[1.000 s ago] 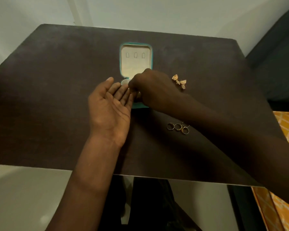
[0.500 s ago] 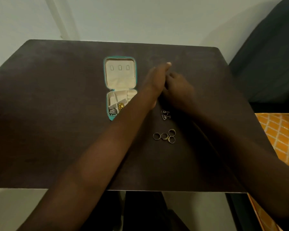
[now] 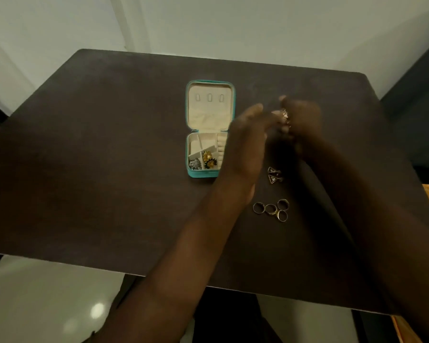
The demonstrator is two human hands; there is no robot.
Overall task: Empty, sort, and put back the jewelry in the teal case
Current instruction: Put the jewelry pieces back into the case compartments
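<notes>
I see both hands raised over the dark table (image 3: 109, 144), blurred. Right hand (image 3: 301, 125) pinches a gold earring (image 3: 284, 115); left hand (image 3: 248, 142) half-curled beside it, grip unclear. Teal case (image 3: 209, 129) lies open just left, w/ earrings inside. Rings (image 3: 271, 209) sit nearer me. Risk, imo: the earring slips mid-air and scatters the sorted groups.

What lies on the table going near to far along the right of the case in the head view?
Cluster of rings → pair of triangular earrings → right hand raised, with a gold piece at its fingers.
</notes>
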